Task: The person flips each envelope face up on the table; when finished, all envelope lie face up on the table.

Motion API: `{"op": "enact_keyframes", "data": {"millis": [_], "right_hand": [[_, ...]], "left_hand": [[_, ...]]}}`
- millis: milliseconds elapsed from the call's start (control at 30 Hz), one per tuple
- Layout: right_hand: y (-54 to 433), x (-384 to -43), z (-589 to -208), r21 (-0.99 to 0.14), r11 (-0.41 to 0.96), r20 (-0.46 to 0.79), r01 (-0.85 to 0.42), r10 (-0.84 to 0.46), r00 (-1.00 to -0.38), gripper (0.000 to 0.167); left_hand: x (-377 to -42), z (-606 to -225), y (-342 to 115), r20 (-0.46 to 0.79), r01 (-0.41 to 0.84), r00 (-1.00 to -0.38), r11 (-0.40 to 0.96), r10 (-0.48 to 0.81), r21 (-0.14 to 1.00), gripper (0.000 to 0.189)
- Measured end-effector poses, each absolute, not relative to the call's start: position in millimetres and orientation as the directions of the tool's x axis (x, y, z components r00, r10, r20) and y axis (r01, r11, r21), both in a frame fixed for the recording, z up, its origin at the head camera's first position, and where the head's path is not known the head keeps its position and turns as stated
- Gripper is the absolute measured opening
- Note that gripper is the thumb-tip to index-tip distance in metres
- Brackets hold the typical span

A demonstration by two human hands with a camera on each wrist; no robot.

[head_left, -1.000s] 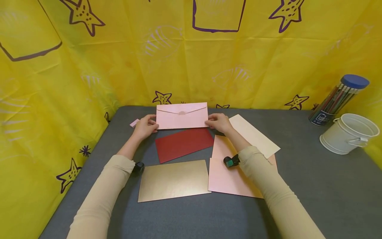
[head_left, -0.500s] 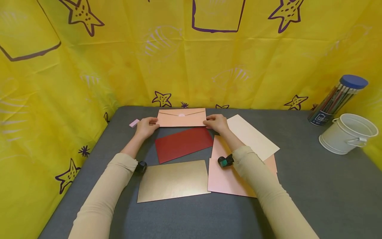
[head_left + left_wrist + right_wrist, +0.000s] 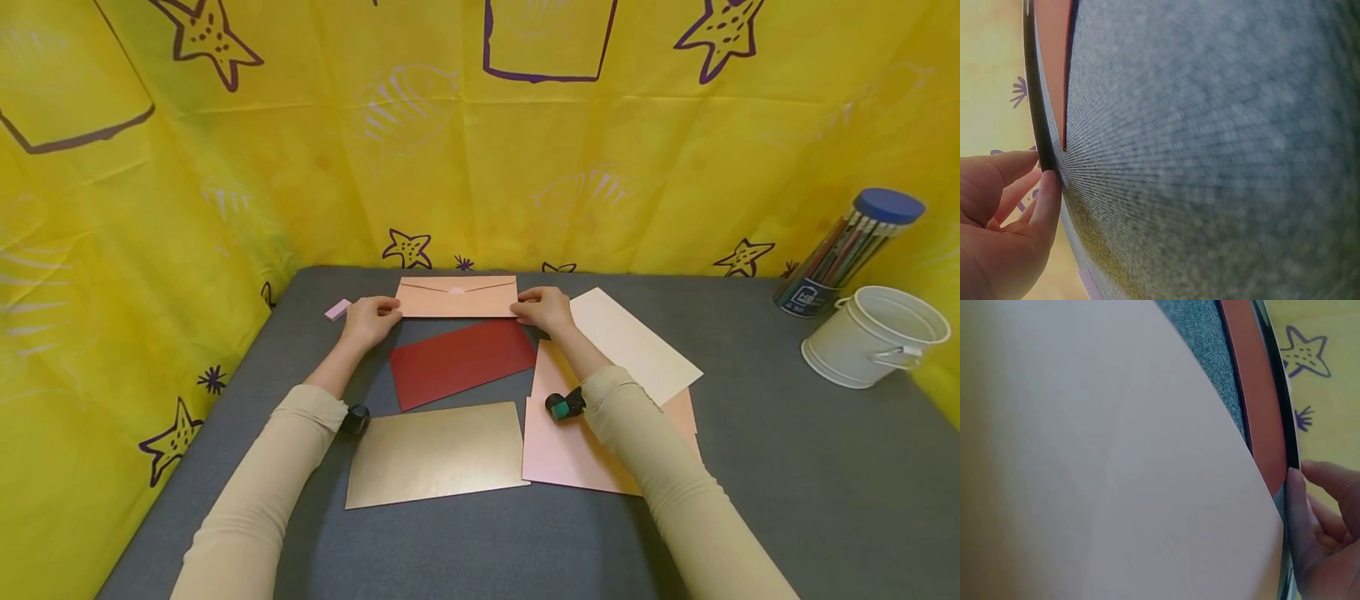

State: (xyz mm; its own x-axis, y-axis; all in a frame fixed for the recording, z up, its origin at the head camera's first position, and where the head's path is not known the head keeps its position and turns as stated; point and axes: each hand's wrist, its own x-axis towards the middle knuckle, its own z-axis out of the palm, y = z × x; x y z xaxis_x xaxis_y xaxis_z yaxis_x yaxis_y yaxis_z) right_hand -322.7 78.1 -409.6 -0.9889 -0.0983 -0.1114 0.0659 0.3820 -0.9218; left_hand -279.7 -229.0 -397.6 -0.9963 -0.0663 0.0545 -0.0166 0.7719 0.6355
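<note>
At the far side of the table, a peach-pink envelope (image 3: 457, 306) with its flap side showing is pinched at both short ends. My left hand (image 3: 371, 322) holds its left end between thumb and fingers, and my right hand (image 3: 546, 310) the right end. Both wrist views show the envelope edge-on, as a thin dark strip in the grip. Just in front of it lies a red envelope (image 3: 463, 364). Nearer still is a gold envelope (image 3: 437, 455). Under my right forearm lie pink envelopes (image 3: 558, 454), partly hidden, with a cream envelope (image 3: 633, 342) overlapping them.
A small pink-and-white block (image 3: 337, 309) lies left of my left hand. At the right stand a blue-lidded tube of pencils (image 3: 851, 250) and a white metal bucket (image 3: 862, 346). A yellow patterned cloth (image 3: 480, 183) hangs behind the grey tabletop (image 3: 450, 550).
The held envelope has come down and tilted flatter, both hands lowering slightly with it, and its colour now looks more peach than pink. During the last half second it has barely moved.
</note>
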Motion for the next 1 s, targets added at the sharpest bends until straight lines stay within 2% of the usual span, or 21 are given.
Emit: {"op": "enact_keyframes", "data": {"millis": [233, 433, 600, 733, 1000], "right_hand": [[79, -322, -408, -0.924, 0.374, -0.133, 0.083, -0.110, -0.985, 0.035], [80, -320, -404, -0.899, 0.431, -0.154, 0.080, -0.140, -0.978, 0.041], [82, -317, -402, -0.883, 0.464, -0.159, 0.067, -0.162, -0.974, 0.045], [85, -314, -401, -0.861, 0.507, -0.142, 0.021, -0.201, -0.969, 0.047], [96, -301, -396, -0.733, 0.658, -0.053, -0.172, -0.307, -0.950, 0.053]], "left_hand": [[-280, -399, -229, 0.067, 0.013, -0.997, 0.795, -0.035, 0.606, 0.036], [-279, -397, -229, 0.068, 0.060, -0.997, 0.806, 0.025, 0.589, 0.041], [-278, -397, -228, 0.096, 0.121, -0.992, 0.829, 0.081, 0.546, 0.034], [-275, -397, -229, 0.106, 0.163, -0.986, 0.843, 0.127, 0.513, 0.037], [-257, -393, -232, 0.013, 0.223, -0.969, 0.853, 0.246, 0.473, 0.062]]}}
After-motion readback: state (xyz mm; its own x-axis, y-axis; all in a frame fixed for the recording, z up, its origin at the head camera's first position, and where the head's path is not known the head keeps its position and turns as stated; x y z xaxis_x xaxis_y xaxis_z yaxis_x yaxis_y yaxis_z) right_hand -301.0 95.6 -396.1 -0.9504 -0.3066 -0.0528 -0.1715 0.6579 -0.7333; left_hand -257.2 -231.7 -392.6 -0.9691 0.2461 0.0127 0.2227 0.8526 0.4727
